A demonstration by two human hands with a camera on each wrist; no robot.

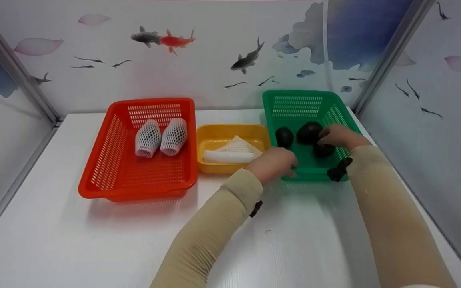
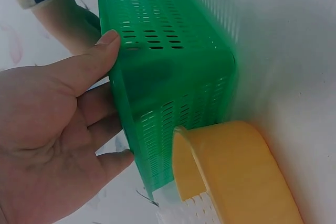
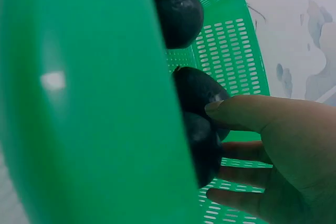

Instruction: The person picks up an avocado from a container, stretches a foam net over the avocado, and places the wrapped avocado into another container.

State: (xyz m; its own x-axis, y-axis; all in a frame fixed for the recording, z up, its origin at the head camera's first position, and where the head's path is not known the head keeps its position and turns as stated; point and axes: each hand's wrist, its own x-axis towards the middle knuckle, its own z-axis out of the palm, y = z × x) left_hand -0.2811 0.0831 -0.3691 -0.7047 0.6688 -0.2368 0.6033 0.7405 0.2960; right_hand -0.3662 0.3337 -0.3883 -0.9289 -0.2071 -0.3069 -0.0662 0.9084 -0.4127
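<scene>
Three dark, oval fruits that look like avocados lie in the green basket (image 1: 300, 174): one at the left (image 1: 284, 137), one in the middle (image 1: 309, 132) and one nearer the front (image 1: 323, 150). My right hand (image 1: 340, 137) reaches in from the right. In the right wrist view its thumb (image 3: 231, 111) lies over the middle fruit (image 3: 197, 90), and its extended fingers are beside the front fruit (image 3: 202, 148). At the basket's near left corner is my left hand (image 1: 274, 163), loosely spread. Its thumb (image 2: 100, 51) is right at the rim, with other fingertips hidden behind it.
Left of the green basket, a yellow tray (image 1: 230, 127) holds flat white foam nets (image 1: 230, 156). Further left, a red basket (image 1: 146, 176) contains two filled-out foam nets (image 1: 148, 138), something darker showing through the mesh. Printed wall panels (image 1: 214, 80) enclose the white table (image 1: 94, 248).
</scene>
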